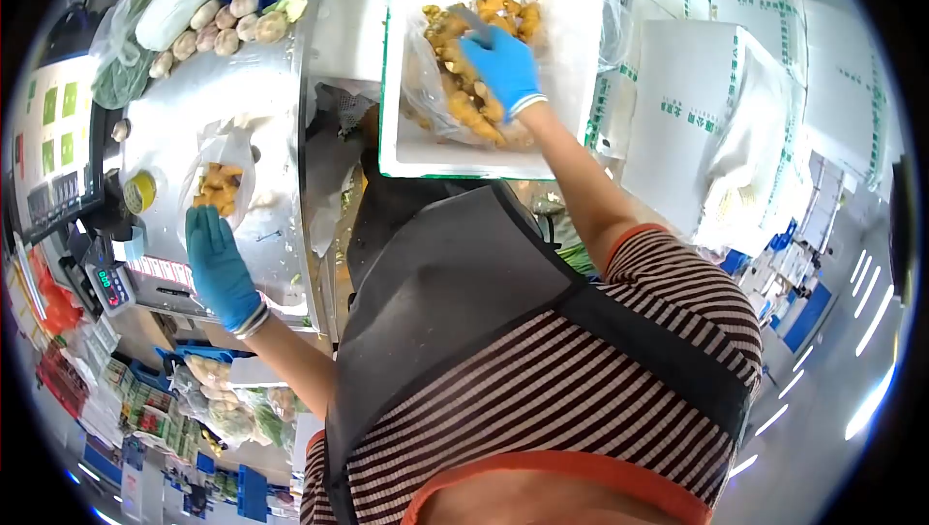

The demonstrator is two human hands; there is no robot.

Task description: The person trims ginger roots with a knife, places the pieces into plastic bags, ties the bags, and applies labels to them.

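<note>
Ginger (474, 114) is lying heaped in a white foam box (455, 159), spreading from the middle of its floor toward the far edge, with a clear plastic bag (422, 90) bunching along its left side. My right grip (505, 70), gloved in blue, is reaching over the box's right part; its fingers are closing around a flat grey tool (468, 20), whose free end is pointing toward the far left corner and overlapping the roots. To the left, the metal table (155, 152) is standing alongside the box. Midway along the table, nearer its right edge than its far left corner, an opened plastic bag (244, 152) is holding ginger pieces (219, 190). My left grip (221, 269), also gloved, is resting at the near side of this bag, its fingers extending straight and close together; my thumb is hiding from view, so I am not able to tell whether I am pinching the plastic. Toward the table's far edge, garlic bulbs (225, 41) are clustering beside a white wrapped bundle (179, 4). Along the left edge, a screen (58, 138) is facing inward, and a roll of tape (140, 192) is sitting just beside it.
</note>
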